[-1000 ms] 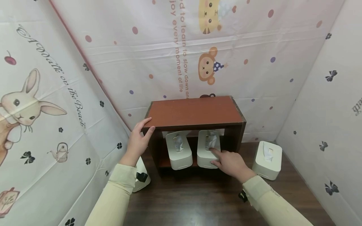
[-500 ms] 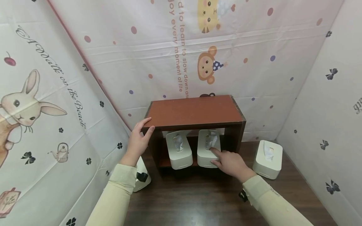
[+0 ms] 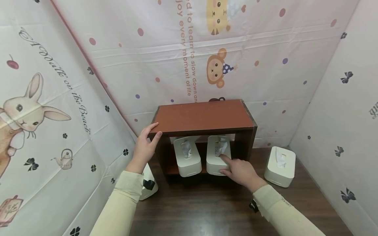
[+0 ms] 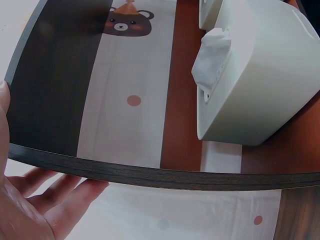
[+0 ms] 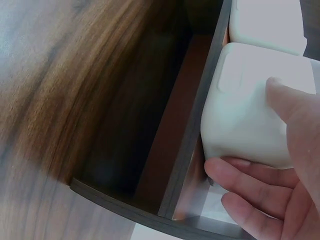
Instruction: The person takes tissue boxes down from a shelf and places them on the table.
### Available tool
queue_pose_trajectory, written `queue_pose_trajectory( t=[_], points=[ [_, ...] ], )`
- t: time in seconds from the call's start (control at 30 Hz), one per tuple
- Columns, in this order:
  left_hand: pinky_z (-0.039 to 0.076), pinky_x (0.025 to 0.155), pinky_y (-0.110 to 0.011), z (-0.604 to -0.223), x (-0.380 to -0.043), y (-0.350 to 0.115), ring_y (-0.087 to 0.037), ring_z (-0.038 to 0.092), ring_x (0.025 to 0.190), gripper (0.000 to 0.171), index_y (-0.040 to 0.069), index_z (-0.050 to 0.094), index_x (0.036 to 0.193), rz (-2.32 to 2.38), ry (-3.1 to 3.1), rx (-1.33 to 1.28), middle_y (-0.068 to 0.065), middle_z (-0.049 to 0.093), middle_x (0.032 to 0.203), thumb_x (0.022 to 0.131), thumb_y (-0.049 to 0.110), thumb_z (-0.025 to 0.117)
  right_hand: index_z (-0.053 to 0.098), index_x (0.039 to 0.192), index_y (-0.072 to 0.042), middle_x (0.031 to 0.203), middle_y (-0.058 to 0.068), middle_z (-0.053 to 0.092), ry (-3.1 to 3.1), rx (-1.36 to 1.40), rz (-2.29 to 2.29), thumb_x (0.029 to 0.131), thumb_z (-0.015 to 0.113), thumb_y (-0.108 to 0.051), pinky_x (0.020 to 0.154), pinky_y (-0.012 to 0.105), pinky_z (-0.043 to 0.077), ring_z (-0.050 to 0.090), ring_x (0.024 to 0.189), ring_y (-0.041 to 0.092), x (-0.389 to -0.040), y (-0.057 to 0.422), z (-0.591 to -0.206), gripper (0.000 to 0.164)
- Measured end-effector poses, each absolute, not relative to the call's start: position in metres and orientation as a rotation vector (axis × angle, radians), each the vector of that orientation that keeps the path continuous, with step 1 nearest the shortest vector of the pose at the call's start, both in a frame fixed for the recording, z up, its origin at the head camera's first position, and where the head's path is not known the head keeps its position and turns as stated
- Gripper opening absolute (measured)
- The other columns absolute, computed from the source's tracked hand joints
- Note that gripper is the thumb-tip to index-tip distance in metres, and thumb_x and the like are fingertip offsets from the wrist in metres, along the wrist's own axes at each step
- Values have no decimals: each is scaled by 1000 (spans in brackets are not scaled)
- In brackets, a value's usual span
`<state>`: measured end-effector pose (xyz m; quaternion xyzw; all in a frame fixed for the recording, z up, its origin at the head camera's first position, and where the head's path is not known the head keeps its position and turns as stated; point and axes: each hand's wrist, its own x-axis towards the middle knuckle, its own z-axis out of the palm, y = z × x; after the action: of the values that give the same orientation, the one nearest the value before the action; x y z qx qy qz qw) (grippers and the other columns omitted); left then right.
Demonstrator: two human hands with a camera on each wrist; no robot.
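A low wooden shelf (image 3: 203,116) with a reddish-brown top stands against the back cloth. My left hand (image 3: 143,149) grips its upper left corner, thumb at the front edge; in the left wrist view the fingers (image 4: 70,200) lie along the outside of the side panel. Two cream tissue boxes sit side by side in the compartment, their fronts jutting out. My right hand (image 3: 243,173) holds the right tissue box (image 3: 213,167), index finger on top and thumb (image 5: 287,97) on the front. The left tissue box (image 3: 189,167) is untouched, its tissue (image 4: 212,60) poking out.
Another tissue box (image 3: 276,177) stands on the dark wood floor (image 3: 203,213) right of the shelf. One more tissue box (image 3: 149,193) is at the left, partly hidden by my left arm. Printed cloth walls (image 3: 112,59) close in the sides and back.
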<state>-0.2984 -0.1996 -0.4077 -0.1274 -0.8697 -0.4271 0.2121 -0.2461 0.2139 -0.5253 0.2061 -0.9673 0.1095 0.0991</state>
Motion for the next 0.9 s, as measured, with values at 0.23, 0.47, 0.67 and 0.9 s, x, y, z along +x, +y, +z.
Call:
queue_pose_trajectory(
  t=[0.23,0.47,0.67,0.9],
  points=[
    [38,119,-66,-408,-300,-199,-37,48,151,58,32,59,159,-1186,-2408,-359,-10,51,164,108,59,65,58,156,-20,62,-6,53,-2826,591,314,101,80,-49,44,34,41,46,50,8,-246,213,-528,67],
    [38,119,-66,-408,-298,-200,-37,48,151,58,31,59,159,-1191,-2403,-359,-10,51,165,108,58,66,59,155,-18,62,-5,54,-2821,584,340,100,81,-46,44,34,40,45,50,9,-245,210,-529,65],
    [39,119,-65,-408,-298,-199,-36,49,150,58,31,59,159,-1182,-2406,-355,-10,52,164,108,58,66,57,156,-18,68,0,59,-2842,561,415,100,82,-43,45,36,42,48,50,11,-243,210,-531,66],
    [39,119,-65,-407,-297,-199,-36,49,151,58,32,60,159,-1194,-2398,-349,-10,52,164,108,58,66,56,156,-18,107,31,62,-2796,514,513,94,89,-42,48,39,50,52,49,18,-241,206,-537,74]
  ],
)
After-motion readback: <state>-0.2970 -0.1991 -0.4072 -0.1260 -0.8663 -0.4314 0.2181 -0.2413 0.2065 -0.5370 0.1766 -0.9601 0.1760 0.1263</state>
